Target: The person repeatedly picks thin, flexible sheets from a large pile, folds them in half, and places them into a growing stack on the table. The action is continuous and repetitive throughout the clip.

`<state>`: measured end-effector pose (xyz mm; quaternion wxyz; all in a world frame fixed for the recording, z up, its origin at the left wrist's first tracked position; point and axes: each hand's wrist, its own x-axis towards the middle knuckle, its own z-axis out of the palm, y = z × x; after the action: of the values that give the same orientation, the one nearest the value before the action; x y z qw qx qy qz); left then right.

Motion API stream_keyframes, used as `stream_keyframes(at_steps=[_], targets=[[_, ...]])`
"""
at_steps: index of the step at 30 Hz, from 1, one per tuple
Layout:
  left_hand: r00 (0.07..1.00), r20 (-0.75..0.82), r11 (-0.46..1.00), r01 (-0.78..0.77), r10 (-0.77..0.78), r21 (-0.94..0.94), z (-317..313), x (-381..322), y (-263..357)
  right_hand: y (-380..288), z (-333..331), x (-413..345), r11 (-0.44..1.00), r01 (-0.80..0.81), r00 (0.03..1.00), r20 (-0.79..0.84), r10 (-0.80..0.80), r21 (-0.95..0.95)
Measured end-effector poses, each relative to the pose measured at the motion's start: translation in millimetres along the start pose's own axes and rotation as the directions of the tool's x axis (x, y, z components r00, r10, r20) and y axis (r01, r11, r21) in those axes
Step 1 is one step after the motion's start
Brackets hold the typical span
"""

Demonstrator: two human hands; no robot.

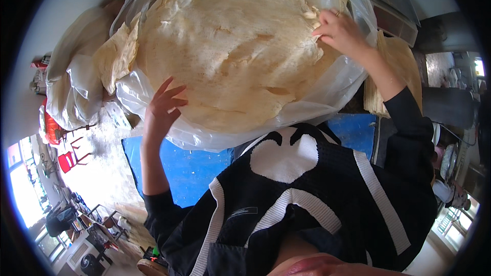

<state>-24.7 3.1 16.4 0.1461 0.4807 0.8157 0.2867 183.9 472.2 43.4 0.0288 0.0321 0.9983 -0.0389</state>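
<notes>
A stack of large, round, thin tan sheets that look like tofu skin lies before me. Clear plastic sheeting surrounds the stack, its loose folds showing along the near and right sides. At the right rim, my right hand pinches the torn, ragged edge of the top sheet between thumb and fingers. My left hand is at the lower left rim with fingers spread and nothing held. Whether its fingertips touch the sheet cannot be told.
Folded tan sheets and a plastic-wrapped bundle sit to the left. On the right are another folded stack and a boxy metal device. A blue surface lies below the stack. Another person appears at far right.
</notes>
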Motion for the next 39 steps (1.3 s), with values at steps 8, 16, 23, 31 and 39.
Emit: stream_keyframes(at_steps=[8,16,23,31,39], targets=[[0.702,-0.089,0.617,0.55,-0.707,-0.563,-7,61,-40,54,-11,91,0.39,-0.123,0.94,-0.019,0.34,0.912],[0.784,-0.311,0.842,0.519,-0.537,-0.144,9,41,-26,38,23,90,0.809,-0.423,0.896,0.058,0.439,0.408],[0.975,-0.105,0.872,-0.124,0.196,0.474,39,74,22,-68,49,95,0.998,0.014,0.936,-0.35,-0.034,-0.06],[0.991,0.055,0.912,-0.132,0.119,0.388,37,70,5,-109,86,70,0.994,0.082,0.994,-0.08,-0.076,0.076],[0.964,-0.027,0.806,-0.204,0.263,0.556,8,48,-11,-131,85,74,0.985,0.162,0.965,-0.22,-0.146,0.056]])
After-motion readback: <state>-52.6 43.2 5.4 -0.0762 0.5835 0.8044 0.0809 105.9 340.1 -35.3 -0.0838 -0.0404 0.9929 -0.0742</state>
